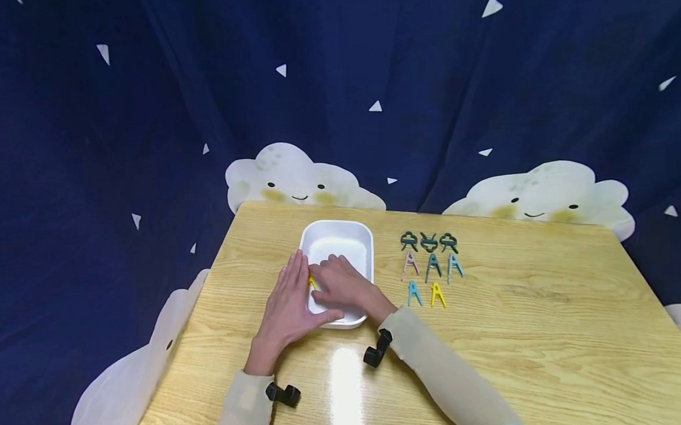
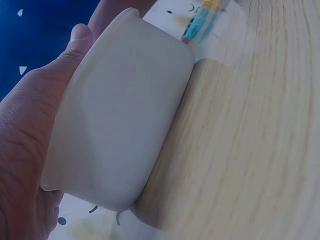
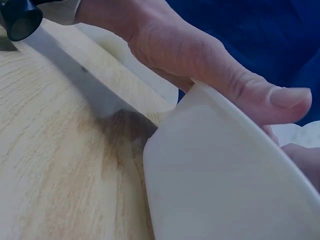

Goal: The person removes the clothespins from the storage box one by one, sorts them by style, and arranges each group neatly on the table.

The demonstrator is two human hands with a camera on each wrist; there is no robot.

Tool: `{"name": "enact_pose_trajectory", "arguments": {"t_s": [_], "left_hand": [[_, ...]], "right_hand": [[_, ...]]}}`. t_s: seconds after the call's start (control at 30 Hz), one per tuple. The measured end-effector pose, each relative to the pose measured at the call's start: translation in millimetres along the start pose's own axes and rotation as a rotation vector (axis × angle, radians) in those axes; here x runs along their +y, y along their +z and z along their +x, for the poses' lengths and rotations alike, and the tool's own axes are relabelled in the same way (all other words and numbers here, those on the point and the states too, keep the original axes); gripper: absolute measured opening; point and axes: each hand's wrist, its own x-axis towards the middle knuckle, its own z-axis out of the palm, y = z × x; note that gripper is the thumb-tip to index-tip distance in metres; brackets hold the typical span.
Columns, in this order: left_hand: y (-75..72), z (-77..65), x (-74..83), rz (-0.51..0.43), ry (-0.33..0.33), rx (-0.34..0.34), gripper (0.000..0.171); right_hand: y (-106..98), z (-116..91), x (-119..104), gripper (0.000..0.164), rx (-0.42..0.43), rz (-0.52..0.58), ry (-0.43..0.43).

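A white rectangular tub [image 1: 367,262] with a rolled rim stands on the table. My left hand [image 1: 285,302] lies along its left rim, fingers straight and together, thumb stretched over the near end. In the left wrist view this hand [image 2: 30,120] rests at the rim above the tub's outer wall [image 2: 120,105]. My right hand [image 1: 343,282] reaches into the tub, thumb and index finger at a yellow clothespin [image 1: 312,282] by the left inner wall. The clothespin is partly covered by the fingers. The right wrist view shows the right thumb [image 3: 290,98] over the rim, the other fingers hidden.
Right of the tub, small clips lie in rows: dark green clips [image 1: 429,243] at the back, then pink [image 1: 409,264], dark teal [image 1: 432,267] and light blue [image 1: 454,267] clothespins, with blue [image 1: 414,293] and yellow [image 1: 438,294] ones nearest. A dark blue curtain [image 1: 335,98] hangs behind the table.
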Motion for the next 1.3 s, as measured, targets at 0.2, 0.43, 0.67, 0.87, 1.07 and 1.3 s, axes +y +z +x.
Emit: {"name": "enact_pose_trajectory", "arguments": {"t_s": [0.2, 0.43, 0.67, 0.87, 1.07, 1.3], "left_hand": [[-0.5, -1.1, -0.7, -0.007, -0.003, 0.004, 0.138], [0.5, 1.2, -0.8, -0.011, 0.020, 0.012, 0.137], [0.8, 0.7, -1.7, -0.017, 0.021, 0.023, 0.137], [2.8, -0.5, -2.4, -0.016, 0.010, 0.016, 0.138], [2.7, 0.0, -1.6, -0.010, 0.010, 0.013, 0.137], [2.4, -0.2, -0.7, -0.009, 0.002, 0.013, 0.137]], "right_hand": [[0.4, -0.6, -2.2, 0.052, 0.012, 0.002, 0.007], [0.5, -0.6, -1.2, 0.055, 0.048, -0.044, 0.064], [-0.4, -0.7, -1.9, 0.054, 0.032, -0.046, 0.076], [0.4, -1.5, -2.2, 0.066, 0.002, -0.012, 0.057], [1.5, -1.9, -1.4, 0.061, 0.006, -0.017, 0.073], [0.7, -1.3, -1.8, 0.056, -0.002, -0.016, 0.093]]}}
